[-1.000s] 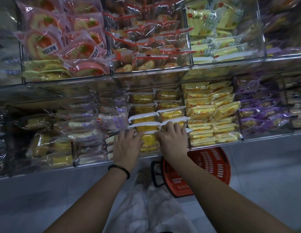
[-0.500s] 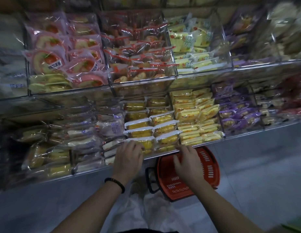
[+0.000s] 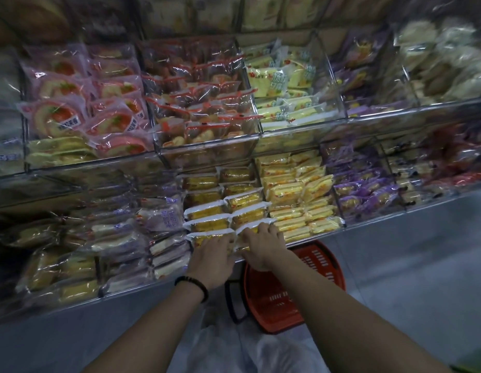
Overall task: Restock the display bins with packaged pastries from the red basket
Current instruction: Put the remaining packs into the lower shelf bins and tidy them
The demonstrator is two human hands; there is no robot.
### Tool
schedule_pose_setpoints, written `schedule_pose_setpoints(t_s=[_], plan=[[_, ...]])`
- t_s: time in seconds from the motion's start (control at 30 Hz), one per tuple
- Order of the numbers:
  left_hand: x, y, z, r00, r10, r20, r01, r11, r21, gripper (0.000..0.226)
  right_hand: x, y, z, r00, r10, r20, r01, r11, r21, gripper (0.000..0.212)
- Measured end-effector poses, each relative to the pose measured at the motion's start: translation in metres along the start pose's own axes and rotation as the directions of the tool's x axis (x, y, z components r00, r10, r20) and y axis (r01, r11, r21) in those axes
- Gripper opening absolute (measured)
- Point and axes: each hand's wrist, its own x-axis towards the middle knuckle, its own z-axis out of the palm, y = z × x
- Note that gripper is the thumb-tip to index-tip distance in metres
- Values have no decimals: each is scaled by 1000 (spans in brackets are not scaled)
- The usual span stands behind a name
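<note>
Head view: both your hands are on the front row of yellow pastry packets (image 3: 223, 208) in the lower middle display bin (image 3: 262, 184), at 6 o'clock from the picture's centre. Your left hand (image 3: 212, 255), with a black bracelet (image 3: 192, 288) on its wrist, lies with its fingers stretched flat on the front-left packet (image 3: 204, 236). Your right hand (image 3: 263, 246), just beside it at 3 o'clock, has its fingers bent over the front-right packet (image 3: 251, 227); whether they grip it you cannot tell. The red basket (image 3: 314, 261) sits below the bin, at 5 o'clock from your hands, with its black handle (image 3: 231, 305) on its 9 o'clock side.
</note>
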Motion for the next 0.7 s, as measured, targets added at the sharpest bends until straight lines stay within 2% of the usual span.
schedule_pose_setpoints(t_s=[0.1, 0.23, 0.3, 0.57, 0.7], plan=[[0, 11, -5, 997, 25, -70, -21, 999, 49, 28, -1, 9, -2, 999, -41, -5, 41, 999, 28, 59], [3, 41, -6, 992, 0, -127, 5, 999, 39, 19, -10, 54, -13, 977, -106, -183, 137, 977, 166, 34], [13, 61, -7, 982, -52, -183, 50, 999, -16, 17, -10, 87, -25, 963, -113, -244, 164, 966, 200, 30], [71, 162, -8, 932, -243, -269, 235, 970, -63, 19, 22, 227, -96, 873, -245, -422, 327, 936, 134, 25], [104, 192, -16, 921, -260, -291, 261, 965, -37, 17, 46, 265, -126, 840, -295, -455, 358, 932, 56, 25]])
